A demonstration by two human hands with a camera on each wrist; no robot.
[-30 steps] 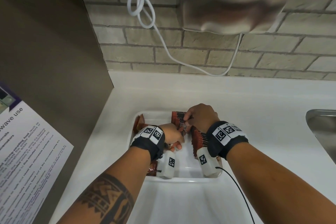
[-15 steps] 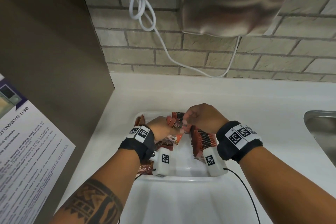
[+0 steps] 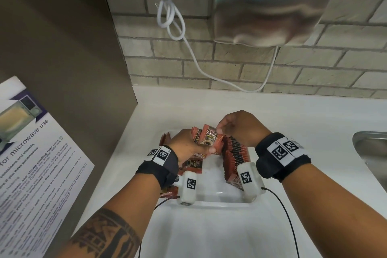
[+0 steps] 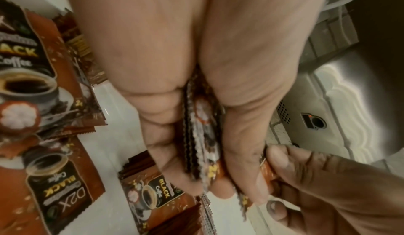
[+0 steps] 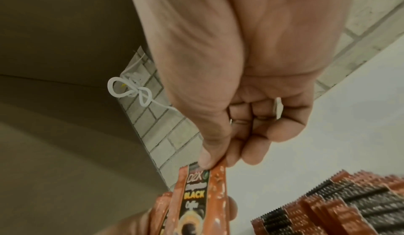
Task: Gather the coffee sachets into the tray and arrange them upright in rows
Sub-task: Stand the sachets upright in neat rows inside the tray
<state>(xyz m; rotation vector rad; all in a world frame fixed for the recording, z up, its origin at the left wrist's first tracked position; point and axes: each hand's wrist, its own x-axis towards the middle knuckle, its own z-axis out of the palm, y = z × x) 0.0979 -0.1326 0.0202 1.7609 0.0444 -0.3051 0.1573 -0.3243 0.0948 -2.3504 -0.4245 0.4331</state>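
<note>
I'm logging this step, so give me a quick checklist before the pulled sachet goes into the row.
1. Right hand pinches the front sachet at its top edge: ok.
2. Left hand grips the rest of the bundle: ok.
3. Upright row standing at the tray's right: ok.
4. Loose sachets all stood up: not ok.
5. Tray floor free beside the row: ok.
6. Sachet count: cannot tell.

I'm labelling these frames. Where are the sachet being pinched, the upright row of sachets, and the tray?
pinched sachet [image 3: 210, 137], head view, its printed front.
upright row [image 3: 236, 154], head view, top edges.
tray [image 3: 217, 203], head view, near rim.
</note>
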